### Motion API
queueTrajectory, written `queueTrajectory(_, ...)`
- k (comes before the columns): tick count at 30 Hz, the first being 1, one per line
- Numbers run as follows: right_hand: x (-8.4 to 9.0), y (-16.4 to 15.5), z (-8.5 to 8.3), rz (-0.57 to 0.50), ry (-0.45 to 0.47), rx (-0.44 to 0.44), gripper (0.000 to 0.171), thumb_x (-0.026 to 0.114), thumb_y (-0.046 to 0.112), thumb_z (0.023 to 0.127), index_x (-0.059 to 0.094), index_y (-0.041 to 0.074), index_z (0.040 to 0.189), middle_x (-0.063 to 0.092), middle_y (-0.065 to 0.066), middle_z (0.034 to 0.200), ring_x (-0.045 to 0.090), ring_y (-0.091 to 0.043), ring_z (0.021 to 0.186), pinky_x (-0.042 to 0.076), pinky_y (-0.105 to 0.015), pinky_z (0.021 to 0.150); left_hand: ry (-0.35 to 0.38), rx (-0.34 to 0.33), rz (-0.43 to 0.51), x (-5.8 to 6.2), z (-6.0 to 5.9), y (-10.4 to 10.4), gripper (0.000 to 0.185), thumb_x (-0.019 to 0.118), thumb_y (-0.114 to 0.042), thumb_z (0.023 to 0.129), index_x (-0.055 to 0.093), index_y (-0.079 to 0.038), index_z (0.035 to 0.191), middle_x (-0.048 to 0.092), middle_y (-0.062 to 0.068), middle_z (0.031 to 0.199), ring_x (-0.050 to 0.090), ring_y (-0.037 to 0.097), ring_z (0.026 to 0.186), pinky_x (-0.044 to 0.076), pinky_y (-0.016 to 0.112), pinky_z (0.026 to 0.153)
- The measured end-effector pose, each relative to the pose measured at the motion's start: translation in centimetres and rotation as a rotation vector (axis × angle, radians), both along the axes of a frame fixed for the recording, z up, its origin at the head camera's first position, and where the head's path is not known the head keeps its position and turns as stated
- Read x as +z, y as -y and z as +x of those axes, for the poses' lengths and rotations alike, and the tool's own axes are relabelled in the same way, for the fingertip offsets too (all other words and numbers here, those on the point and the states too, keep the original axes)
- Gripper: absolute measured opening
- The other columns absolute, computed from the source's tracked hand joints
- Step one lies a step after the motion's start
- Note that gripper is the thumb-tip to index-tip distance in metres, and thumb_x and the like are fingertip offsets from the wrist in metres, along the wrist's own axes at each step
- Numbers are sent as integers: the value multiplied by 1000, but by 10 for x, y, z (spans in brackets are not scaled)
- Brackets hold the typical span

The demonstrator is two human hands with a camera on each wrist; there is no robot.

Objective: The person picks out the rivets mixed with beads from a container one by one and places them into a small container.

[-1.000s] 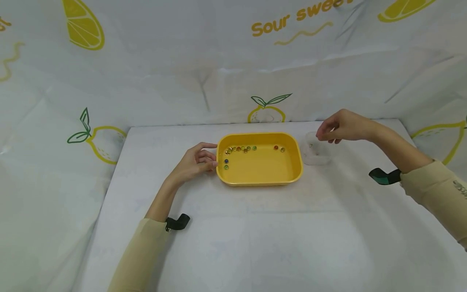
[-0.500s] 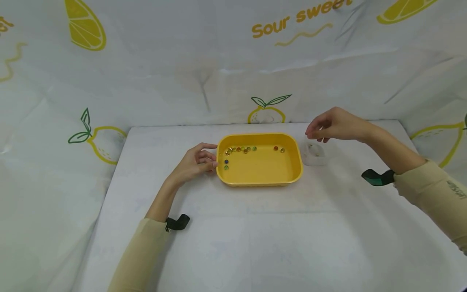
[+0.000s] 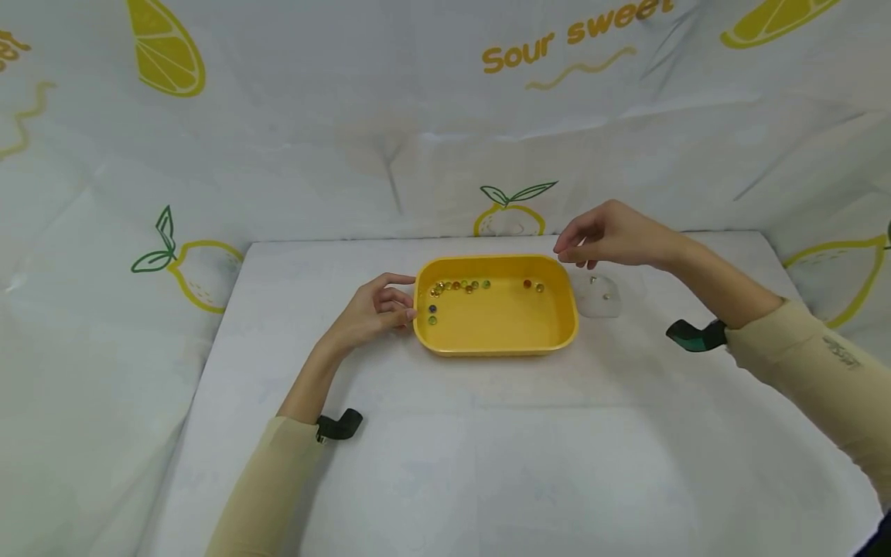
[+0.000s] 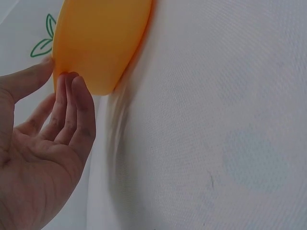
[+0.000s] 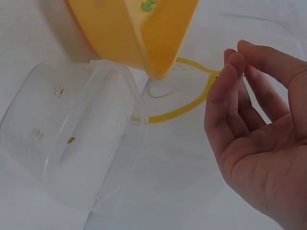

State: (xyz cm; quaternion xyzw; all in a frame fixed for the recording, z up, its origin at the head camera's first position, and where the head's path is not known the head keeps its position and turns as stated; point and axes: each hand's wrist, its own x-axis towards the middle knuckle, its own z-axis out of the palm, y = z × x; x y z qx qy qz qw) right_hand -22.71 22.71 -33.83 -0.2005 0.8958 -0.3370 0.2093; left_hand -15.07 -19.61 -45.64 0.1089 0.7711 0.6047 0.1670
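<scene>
Yellow tray (image 3: 494, 325): dead centre, flat on the white table (image 3: 418, 441), stretched out long from left to right.
Marbles (image 3: 455, 285): inside the tray, mostly strung along the back wall towards the far-left corner, in amber, red and green.
Blue marble (image 3: 433, 309): there, close to the left wall, just beside a green one.
Far-right pair (image 3: 533, 285): one red, one amber, near the back wall, well apart from the main string.
Left hand (image 3: 376, 305): right up at the tray's left end, touching it, with fingers relaxed and a little bent; in the left wrist view, thumb tip at the rim, other tips against the outer wall.
Right hand (image 3: 605, 234): up in the air by the tray's far-right corner, with thumb and fingertips drawn together; cannot tell about a marble between them, with the tips blocking sight.
Clear container (image 3: 602, 309): just beside the tray's right wall, holding a few small glinting marbles, too faint for a sure count; cannot tell if touching the tray.
Sleeves (image 3: 814, 394): tan, on both forearms, with dark wrist devices (image 3: 339, 424) at the cuffs.
Backdrop (image 3: 313, 155): white cloth, printed with lemons and "Sour sweet".
</scene>
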Motion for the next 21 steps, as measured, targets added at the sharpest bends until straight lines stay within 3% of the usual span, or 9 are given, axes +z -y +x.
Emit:
queueTrajectory(5,2,17,1,-54,-6,-2,19,80,15,99,79,3,115,81,-14,106,72,-25,84,65,-27,74,-6,1,-9,0,-1,1,62,77,-3,97,52,-7,154,72,17,115,73,19,87,67,30,83)
queueTrajectory(10,4,37,0,-99,9,17,18,82,16,98,80,4,113,82,-10,100,72,-31,83,66,-30,74,-7,-3,-23,0,-2,1,62,77,-4,97,52,-6,154,72,18,116,73,19,87,68,31,82)
queueTrajectory(16,3,61,-1,-118,34,60,17,82,15,98,80,4,111,81,-6,97,74,-25,82,66,-34,75,5,-4,-15,1,-2,0,63,77,-5,97,51,-6,154,72,20,118,73,23,88,68,33,83)
queueTrajectory(21,-4,77,-4,-141,48,90,15,81,13,97,80,4,109,80,-13,102,73,-37,88,66,-31,74,11,-4,-16,2,-1,0,63,78,-6,98,52,-7,155,72,21,118,73,25,88,68,33,83)
